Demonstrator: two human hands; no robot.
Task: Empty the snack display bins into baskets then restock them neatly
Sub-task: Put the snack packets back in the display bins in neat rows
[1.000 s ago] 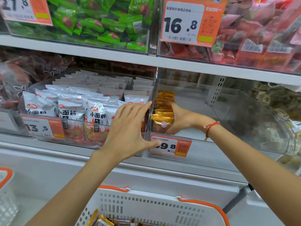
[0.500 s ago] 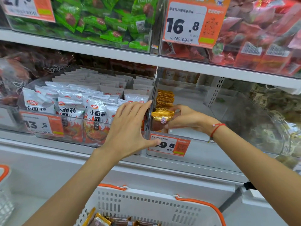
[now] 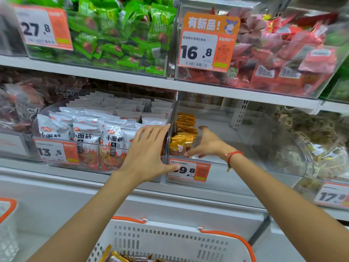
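Observation:
A row of gold snack packets stands along the left wall of a mostly bare clear bin on the middle shelf. My left hand lies flat against the outside of that wall, fingers straight, thumb over the bin's front corner. Inside the bin, my right hand has spread fingers just right of the packets and holds nothing; its lower fingertips are near the front packet. A white basket with orange handles sits below, with a few gold packets in it.
To the left is a bin of white and red packets. Green packets and red packets fill the bins above. Another bin stands to the right. A second basket's orange rim shows at the far left.
My right hand has come off the front of the gold packet row and opened, fingers spread. The left hand has stayed on the bin wall. The view has tilted up a little.

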